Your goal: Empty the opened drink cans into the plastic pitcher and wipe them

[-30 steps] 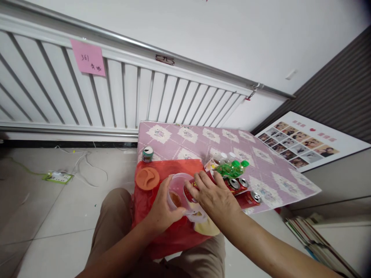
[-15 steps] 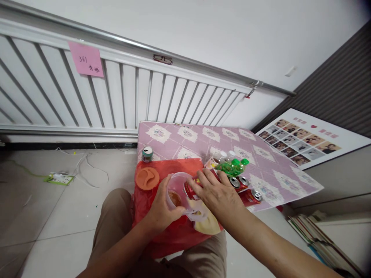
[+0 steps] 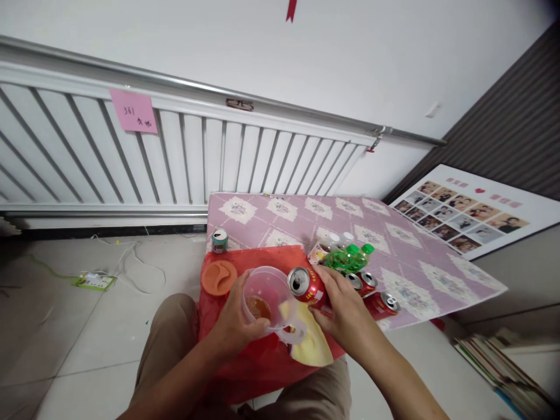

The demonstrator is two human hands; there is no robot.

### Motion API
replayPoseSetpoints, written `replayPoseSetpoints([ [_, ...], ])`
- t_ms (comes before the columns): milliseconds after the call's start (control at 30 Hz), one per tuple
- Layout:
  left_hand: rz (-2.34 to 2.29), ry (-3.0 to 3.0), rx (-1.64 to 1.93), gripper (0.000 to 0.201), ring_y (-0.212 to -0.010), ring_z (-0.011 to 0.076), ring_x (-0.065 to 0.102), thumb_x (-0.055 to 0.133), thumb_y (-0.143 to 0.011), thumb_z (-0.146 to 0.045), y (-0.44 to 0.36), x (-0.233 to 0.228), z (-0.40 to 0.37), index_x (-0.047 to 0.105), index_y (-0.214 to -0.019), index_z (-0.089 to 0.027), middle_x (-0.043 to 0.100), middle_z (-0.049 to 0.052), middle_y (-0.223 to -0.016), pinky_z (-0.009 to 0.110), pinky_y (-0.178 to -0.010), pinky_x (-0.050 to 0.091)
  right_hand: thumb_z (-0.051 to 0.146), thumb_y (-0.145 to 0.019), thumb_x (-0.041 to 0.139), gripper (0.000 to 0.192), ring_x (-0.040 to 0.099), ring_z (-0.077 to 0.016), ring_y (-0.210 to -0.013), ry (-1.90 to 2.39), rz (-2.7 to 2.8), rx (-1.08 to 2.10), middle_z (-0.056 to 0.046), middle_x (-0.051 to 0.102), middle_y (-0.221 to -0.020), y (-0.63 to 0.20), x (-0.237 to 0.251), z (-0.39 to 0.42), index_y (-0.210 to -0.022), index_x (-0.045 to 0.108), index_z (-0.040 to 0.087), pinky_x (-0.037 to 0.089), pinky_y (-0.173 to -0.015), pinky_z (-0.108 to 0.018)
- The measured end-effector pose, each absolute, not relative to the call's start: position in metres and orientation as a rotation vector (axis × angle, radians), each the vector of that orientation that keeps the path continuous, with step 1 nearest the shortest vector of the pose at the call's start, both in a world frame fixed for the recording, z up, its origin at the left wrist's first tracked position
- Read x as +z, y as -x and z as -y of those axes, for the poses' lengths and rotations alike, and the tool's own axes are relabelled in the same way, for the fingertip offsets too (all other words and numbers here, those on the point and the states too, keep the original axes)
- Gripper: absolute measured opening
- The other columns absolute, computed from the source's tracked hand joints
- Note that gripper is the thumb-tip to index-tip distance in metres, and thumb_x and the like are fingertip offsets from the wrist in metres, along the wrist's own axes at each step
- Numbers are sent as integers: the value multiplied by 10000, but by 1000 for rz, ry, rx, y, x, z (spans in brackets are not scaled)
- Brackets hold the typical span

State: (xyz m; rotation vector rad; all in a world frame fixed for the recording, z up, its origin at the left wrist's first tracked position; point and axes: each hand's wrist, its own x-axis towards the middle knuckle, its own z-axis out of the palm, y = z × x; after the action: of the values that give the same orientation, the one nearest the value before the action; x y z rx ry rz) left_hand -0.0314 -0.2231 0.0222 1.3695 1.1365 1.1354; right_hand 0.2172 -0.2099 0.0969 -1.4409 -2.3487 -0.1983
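My left hand [image 3: 234,324] grips a clear plastic pitcher [image 3: 266,300] with a little brown liquid in its bottom. It stands on a red bag [image 3: 245,350] spread over the near edge of a low table [image 3: 415,256]. My right hand [image 3: 345,306] holds a red drink can [image 3: 306,286] tilted on its side, its opened top facing the pitcher's rim. An orange lid [image 3: 219,276] lies left of the pitcher. A yellow wrapper [image 3: 312,344] lies under the pitcher's handle.
More red cans [image 3: 376,294], green-capped bottles [image 3: 350,256] and a small green-grey can [image 3: 219,240] sit on the pink patterned tablecloth. A white radiator [image 3: 131,157] lines the wall behind. A power strip [image 3: 94,281] with cables lies on the floor left, books [image 3: 503,367] at right.
My right hand has lifted a red can from beside the pitcher and tipped it toward the rim. The camera view has shifted slightly upward.
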Motion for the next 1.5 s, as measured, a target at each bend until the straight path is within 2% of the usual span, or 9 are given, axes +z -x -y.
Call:
replayPoseSetpoints([
  [167,-1164,-1416,1106,956,-1455,395,293,720,-641,-179,34,25,223,295,-1498,-200,321,157,-1559,579,-1200,242,215,-810,620,771,538,-285,-1276,1458,2229,-54,-161,543,-1376,-227,84,211,-1503,282,217,470,-1031,-457],
  [367,-1257,-1621,1150,910,-1483,426,212,785,-643,-214,37,53,211,395,-1465,-208,311,164,-1573,620,-1210,171,326,-845,647,778,547,-319,-1260,1453,1987,-105,-181,535,-1391,-226,91,208,-1512,268,197,480,-1012,-486],
  [533,-1027,-1875,1197,936,-1443,371,330,827,-651,-269,31,104,185,387,-1477,-245,382,124,-1546,535,-1190,306,271,-845,613,685,523,-336,-1254,1301,2032,-202,-187,549,-1341,-198,105,196,-1463,332,182,453,-1022,-527],
  [667,-859,-2070,1127,791,-1291,303,519,780,-709,-247,25,136,164,438,-1422,-227,542,115,-1398,472,-1115,416,241,-828,601,703,552,-339,-1183,1190,2050,-254,-170,580,-1277,-177,110,179,-1470,317,197,468,-980,-551],
  [900,-916,-2269,1101,649,-1215,277,570,738,-719,-249,22,158,114,509,-1322,-180,592,125,-1322,410,-1051,467,303,-810,669,823,502,-365,-1249,1224,1940,-288,-195,532,-1356,-177,113,149,-1519,267,182,445,-1005,-583],
  [1067,-1333,-2359,843,673,-1213,283,573,686,-750,-320,37,142,46,451,-1366,-185,587,123,-1340,374,-1001,489,408,-893,600,694,463,-340,-1326,1342,1819,-259,-177,483,-1432,-204,104,168,-1504,330,220,407,-1071,-563],
  [1167,-1603,-2425,474,553,-1127,256,619,627,-803,-392,44,114,12,484,-1306,-212,614,105,-1288,340,-936,507,398,-924,554,593,483,-310,-1317,1424,1797,-199,-140,503,-1423,-218,78,194,-1473,380,259,427,-1067,-526],
  [1300,-1782,-2379,296,520,-1089,316,623,649,-776,-405,48,72,-13,524,-1241,-207,633,132,-1228,437,-911,498,400,-932,525,525,512,-309,-1295,1538,1816,-116,-116,506,-1423,-236,31,228,-1434,419,290,449,-1048,-531],
  [1500,-1871,-2382,124,466,-1174,352,560,664,-767,-390,54,33,-24,563,-1180,-200,629,146,-1248,587,-1041,350,389,-909,568,492,562,-321,-1251,1610,1809,-48,-99,558,-1382,-262,-8,268,-1385,475,305,523,-981,-501],
])
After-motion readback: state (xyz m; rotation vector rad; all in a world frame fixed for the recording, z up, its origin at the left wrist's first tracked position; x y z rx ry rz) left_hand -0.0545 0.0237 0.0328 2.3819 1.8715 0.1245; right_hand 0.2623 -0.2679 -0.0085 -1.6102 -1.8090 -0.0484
